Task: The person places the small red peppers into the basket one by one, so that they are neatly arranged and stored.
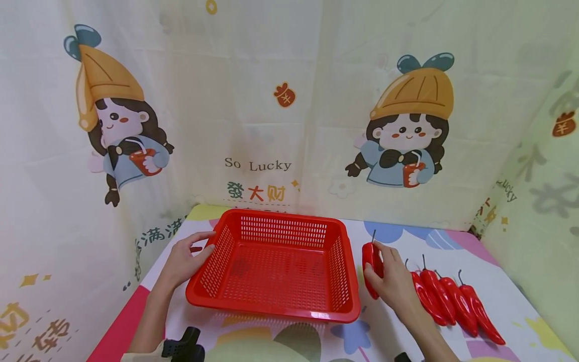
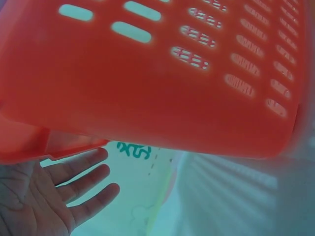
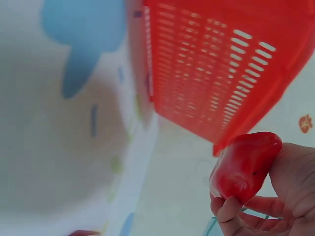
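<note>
A red plastic basket [image 1: 276, 281] with slotted walls stands on the patterned table. My left hand [image 1: 185, 259] is at its left rim; in the left wrist view three fingers [image 2: 81, 189] of it lie fairly straight beside the rim, and the thumb is hidden. To the right of the basket, my right hand [image 1: 393, 276] holds a red chili pepper [image 1: 372, 266] between thumb and fingers, its thin stem pointing up. In the right wrist view the same pepper [image 3: 243, 169] appears end-on, with fingertips against its side.
Several more red chili peppers [image 1: 461, 304] lie side by side on the table [image 1: 502, 281], right of my right hand. A printed cloth [image 1: 307, 125] hangs behind the table and along both sides.
</note>
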Tool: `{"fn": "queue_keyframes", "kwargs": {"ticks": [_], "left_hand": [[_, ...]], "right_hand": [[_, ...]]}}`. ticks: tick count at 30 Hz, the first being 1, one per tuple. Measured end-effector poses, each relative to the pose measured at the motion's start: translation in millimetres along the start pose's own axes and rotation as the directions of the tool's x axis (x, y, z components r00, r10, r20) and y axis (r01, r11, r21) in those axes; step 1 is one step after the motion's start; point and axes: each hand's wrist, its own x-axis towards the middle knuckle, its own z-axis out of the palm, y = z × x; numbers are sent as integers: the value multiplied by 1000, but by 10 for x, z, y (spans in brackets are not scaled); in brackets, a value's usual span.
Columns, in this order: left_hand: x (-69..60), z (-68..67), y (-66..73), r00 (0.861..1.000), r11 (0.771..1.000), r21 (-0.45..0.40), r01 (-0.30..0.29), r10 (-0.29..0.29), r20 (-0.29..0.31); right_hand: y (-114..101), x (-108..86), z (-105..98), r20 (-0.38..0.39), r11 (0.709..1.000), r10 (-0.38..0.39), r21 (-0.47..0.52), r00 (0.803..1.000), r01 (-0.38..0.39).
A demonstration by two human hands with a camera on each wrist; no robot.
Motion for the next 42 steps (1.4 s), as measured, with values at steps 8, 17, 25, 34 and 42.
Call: {"fn": "queue_keyframes", "kwargs": {"ticks": [8, 17, 25, 34, 42], "left_hand": [[0, 20, -12, 1000, 1000, 0, 16, -16, 7], [-5, 7, 19, 999, 999, -14, 43, -43, 13], [-5, 8, 16, 999, 999, -1, 34, -34, 12], [9, 16, 16, 1000, 1000, 7, 21, -21, 7], [-3, 19, 10, 999, 999, -7, 36, -36, 4]], "right_hand": [[-140, 77, -99, -35, 999, -52, 3, 998, 53], [-334, 140, -120, -71, 996, -93, 9, 993, 94], [-542, 177, -87, -42, 993, -99, 55, 994, 101], [-710, 229, 1, -28, 987, -124, 100, 992, 126], [-849, 257, 93, -23, 978, -172, 113, 985, 173]]}}
